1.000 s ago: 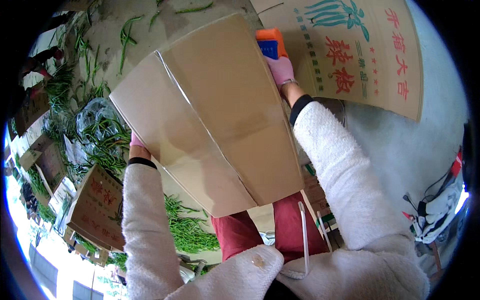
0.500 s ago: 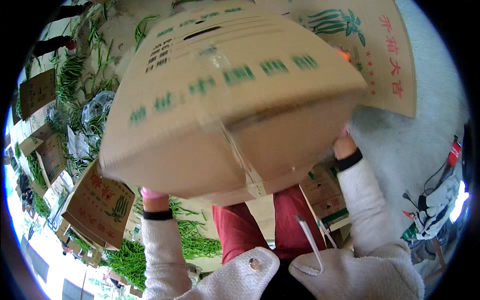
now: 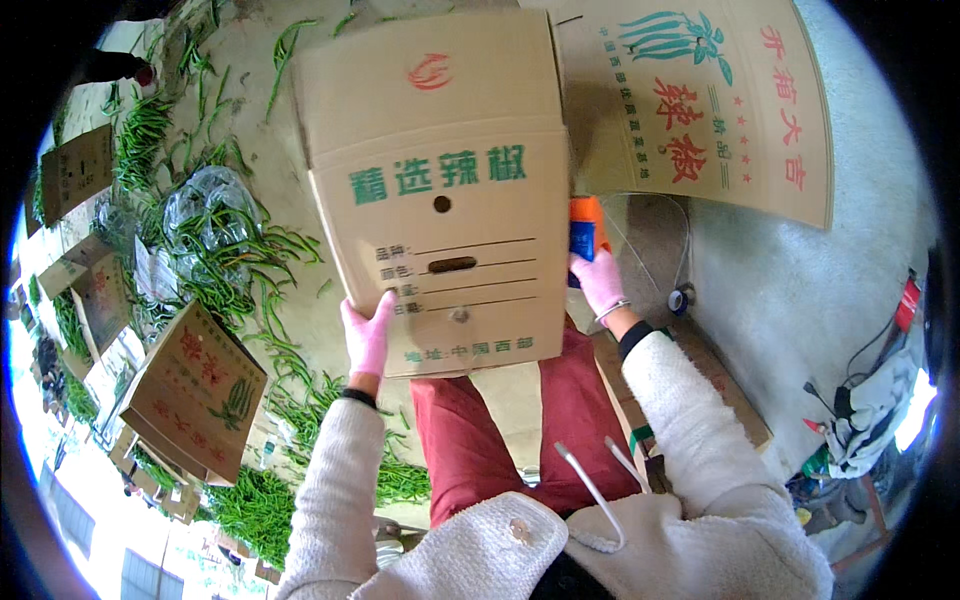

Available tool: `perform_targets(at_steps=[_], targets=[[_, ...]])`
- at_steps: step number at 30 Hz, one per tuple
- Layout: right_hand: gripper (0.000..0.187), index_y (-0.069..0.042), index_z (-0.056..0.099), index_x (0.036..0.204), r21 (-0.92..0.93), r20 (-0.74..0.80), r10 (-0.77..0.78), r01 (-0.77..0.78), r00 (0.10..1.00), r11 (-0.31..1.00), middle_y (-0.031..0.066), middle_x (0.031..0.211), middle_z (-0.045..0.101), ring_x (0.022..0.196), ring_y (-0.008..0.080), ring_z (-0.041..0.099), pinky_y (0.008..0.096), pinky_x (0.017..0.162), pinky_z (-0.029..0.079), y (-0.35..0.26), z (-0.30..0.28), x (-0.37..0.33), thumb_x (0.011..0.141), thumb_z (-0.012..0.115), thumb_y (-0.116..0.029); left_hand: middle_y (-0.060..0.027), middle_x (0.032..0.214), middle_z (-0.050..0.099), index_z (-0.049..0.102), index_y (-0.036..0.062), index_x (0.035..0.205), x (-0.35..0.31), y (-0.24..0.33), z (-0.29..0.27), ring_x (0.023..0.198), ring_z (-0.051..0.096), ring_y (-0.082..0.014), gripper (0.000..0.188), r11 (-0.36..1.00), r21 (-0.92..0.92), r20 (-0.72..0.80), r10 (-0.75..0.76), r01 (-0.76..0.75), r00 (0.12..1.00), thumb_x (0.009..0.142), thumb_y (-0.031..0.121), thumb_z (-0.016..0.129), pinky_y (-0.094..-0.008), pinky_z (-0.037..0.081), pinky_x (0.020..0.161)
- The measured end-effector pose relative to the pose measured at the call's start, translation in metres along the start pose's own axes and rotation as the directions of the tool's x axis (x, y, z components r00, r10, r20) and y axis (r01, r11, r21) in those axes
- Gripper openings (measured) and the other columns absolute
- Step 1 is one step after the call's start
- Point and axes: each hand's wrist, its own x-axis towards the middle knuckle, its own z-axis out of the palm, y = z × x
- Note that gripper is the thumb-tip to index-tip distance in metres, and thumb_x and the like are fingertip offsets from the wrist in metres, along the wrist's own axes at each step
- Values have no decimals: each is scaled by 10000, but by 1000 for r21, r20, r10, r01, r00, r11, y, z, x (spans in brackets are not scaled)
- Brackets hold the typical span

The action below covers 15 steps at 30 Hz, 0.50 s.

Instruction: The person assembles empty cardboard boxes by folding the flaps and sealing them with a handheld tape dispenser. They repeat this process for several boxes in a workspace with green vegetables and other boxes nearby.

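In front of my legs is a brown cardboard carton (image 3: 455, 225) with green print, an oval hand hole and a round hole in its facing panel. A panel with a red logo lies at its far end. My left hand (image 3: 368, 332), in a pink glove, grips the carton's near left edge, thumb on the printed face and fingers hidden behind. At the carton's right side my pink-gloved right hand (image 3: 602, 282) is closed around an orange and blue tape dispenser (image 3: 588, 228), partly hidden by the fingers.
A large flat cardboard sheet (image 3: 740, 120) lies at the far right. Green chili peppers (image 3: 240, 515) are spread over the floor on the left, around a clear plastic bag (image 3: 210, 205). An open carton (image 3: 195, 390) stands at the left. Another cardboard piece (image 3: 715, 375) lies under my right arm.
The carton has turned and lowered, so its printed panel now faces me instead of its taped end. Both my hands, hidden before, now show, with the tape dispenser in the right.
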Motion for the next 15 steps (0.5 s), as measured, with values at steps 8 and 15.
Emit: perform_targets(at_steps=[8, 15], targets=[[415, -15, 663, 934, -417, -285, -271, 135, 920, 899, 215, 793, 680, 766, 397, 676, 477, 716, 537, -57, -37, -20, 811, 762, -398, -177, 1344, 545, 338, 65, 1483, 1, 12, -12, 1202, 567, -324, 853, 799, 588, 31, 131, -124, 991, 837, 392, 790, -427, 465, 1016], [408, -115, 710, 1053, -467, 19, -835, 744, 549, 478, 115, 943, 695, 901, 349, 657, 448, 816, 529, -171, -78, -50, 671, 836, -181, -150, 1449, 493, 440, 42, 1464, -37, 174, 20, 1394, 434, -317, 722, 738, 35, 107, 668, -674, 736, 802, 14, 727, -421, 344, 1161]])
